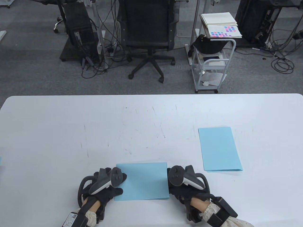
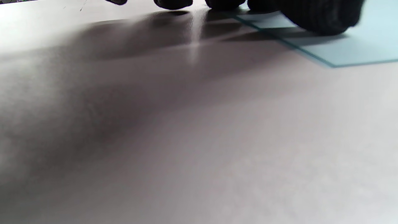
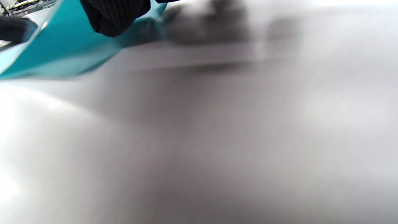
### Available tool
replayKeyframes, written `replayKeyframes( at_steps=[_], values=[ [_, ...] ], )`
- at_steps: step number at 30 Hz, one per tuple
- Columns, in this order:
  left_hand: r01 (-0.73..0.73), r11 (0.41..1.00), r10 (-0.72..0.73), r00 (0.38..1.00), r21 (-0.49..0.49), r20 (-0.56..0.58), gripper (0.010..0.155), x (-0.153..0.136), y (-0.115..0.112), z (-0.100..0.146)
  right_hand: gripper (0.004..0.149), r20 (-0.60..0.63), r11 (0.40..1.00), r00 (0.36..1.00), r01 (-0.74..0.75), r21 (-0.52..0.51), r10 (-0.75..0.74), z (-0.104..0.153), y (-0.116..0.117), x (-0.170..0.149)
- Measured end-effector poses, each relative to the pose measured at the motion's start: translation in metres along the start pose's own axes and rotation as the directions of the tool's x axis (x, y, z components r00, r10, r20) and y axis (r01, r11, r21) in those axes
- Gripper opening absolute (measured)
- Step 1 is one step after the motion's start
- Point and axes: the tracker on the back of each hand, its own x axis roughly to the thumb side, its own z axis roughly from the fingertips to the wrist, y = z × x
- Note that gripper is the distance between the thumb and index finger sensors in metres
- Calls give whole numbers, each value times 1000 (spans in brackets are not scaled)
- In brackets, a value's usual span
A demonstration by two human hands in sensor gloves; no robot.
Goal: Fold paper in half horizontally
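A light blue paper (image 1: 144,181), folded over, lies near the table's front edge between my hands. My left hand (image 1: 118,185) rests at its left edge. In the left wrist view a fingertip (image 2: 320,18) presses on the paper (image 2: 357,46) while the others touch the table beside it. My right hand (image 1: 172,185) is at the paper's right edge. In the right wrist view the paper (image 3: 62,53) is raised off the table there, with a gloved fingertip (image 3: 115,15) gripping it.
A second light blue sheet or stack (image 1: 220,149) lies on the white table (image 1: 71,132) to the right, further back. A sliver of blue shows at the table's left edge (image 1: 0,160). Beyond the table are an office chair (image 1: 149,30) and a cart (image 1: 210,61).
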Motion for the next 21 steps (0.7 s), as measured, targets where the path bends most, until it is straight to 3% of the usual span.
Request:
replayKeyframes(
  at_steps=[6, 10, 15, 21],
  values=[
    [11, 1000, -11, 1000, 8, 5, 66, 8, -1, 1, 59, -96, 990, 995, 9, -142, -23, 10, -38, -7],
    [35, 999, -35, 999, 15, 5, 67, 15, -1, 2, 59, -56, 980, 997, 49, -195, -61, 10, -60, 13],
    [41, 999, -41, 999, 9, 8, 67, 20, -2, 1, 59, 35, 984, 998, 49, -169, -44, -9, -54, 54],
    [37, 999, -38, 999, 3, 12, 67, 22, -2, 2, 60, 101, 997, 995, 9, -79, -1, -37, -21, 94]
  ],
)
